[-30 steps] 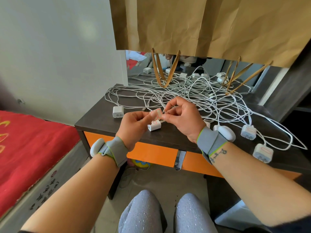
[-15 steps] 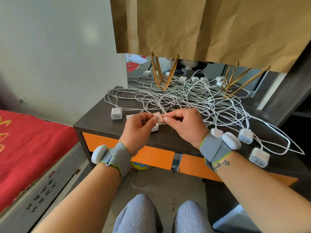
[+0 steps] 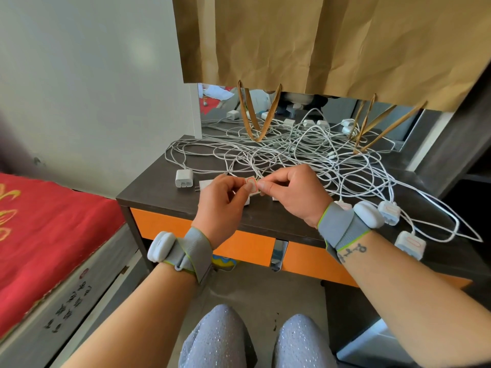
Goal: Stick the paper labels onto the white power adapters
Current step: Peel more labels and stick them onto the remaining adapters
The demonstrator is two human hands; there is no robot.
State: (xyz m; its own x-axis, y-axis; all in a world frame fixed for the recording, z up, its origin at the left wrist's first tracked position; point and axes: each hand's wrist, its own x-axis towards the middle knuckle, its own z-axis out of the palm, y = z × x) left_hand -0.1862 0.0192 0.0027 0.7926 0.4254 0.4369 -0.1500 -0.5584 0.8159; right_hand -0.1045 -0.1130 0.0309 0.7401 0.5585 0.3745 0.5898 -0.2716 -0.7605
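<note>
A small white paper label with a red outline is pinched between my left hand and my right hand, just above the dark desk. A white power adapter lies at the desk's left, and another is partly hidden behind my left hand. Two adapters with labels on them lie at the right front of the desk, past my right wrist.
A tangle of white cables covers the back of the desk. A brown paper bag hangs above it over a mirror. A red-covered bed stands at the left. The desk has orange drawer fronts.
Both hands have moved down and away from me toward the desk, keeping their pinch on the label. The view has tilted slightly.
</note>
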